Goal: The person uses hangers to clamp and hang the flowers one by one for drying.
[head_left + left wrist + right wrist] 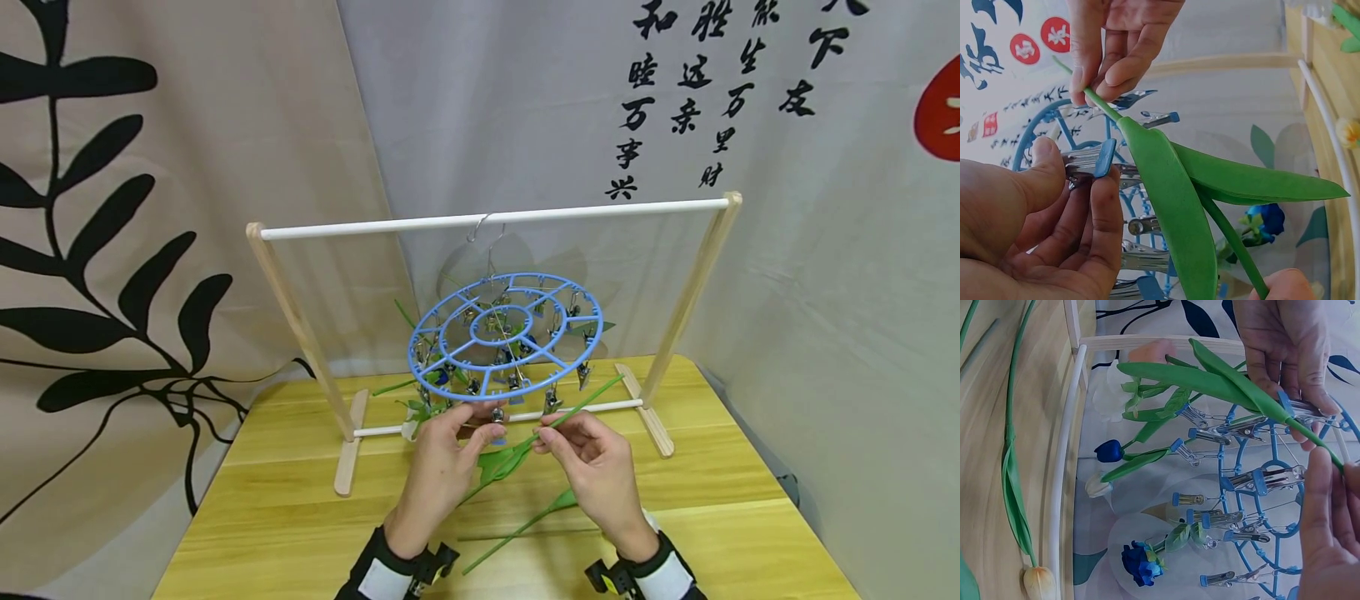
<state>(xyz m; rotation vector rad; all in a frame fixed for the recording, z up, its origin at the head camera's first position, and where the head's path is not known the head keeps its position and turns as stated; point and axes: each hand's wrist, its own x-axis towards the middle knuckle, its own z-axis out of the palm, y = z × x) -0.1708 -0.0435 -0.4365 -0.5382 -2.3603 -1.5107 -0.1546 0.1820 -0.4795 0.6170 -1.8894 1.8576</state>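
My left hand (448,454) pinches a metal clip (1088,161) with blue tips, under the rim of a blue round drying hanger (504,392). My right hand (592,462) pinches the thin green stem of an artificial tulip (1172,200) between thumb and fingers. Its stem slants past the clip, and its broad leaves lie beside my left hand. In the right wrist view the stem (1332,453) passes close to the clip's blue tips; whether they touch I cannot tell. The tulip's peach bloom (1150,350) shows only partly, behind leaves.
The hanger hooks onto a white rod (420,225) between wooden posts (690,292). Other clips (1188,499) dangle around it, some holding flowers, among them a blue rose (1141,562) and a blue tulip (1109,451). Another tulip (1038,584) lies on the wooden table (285,533).
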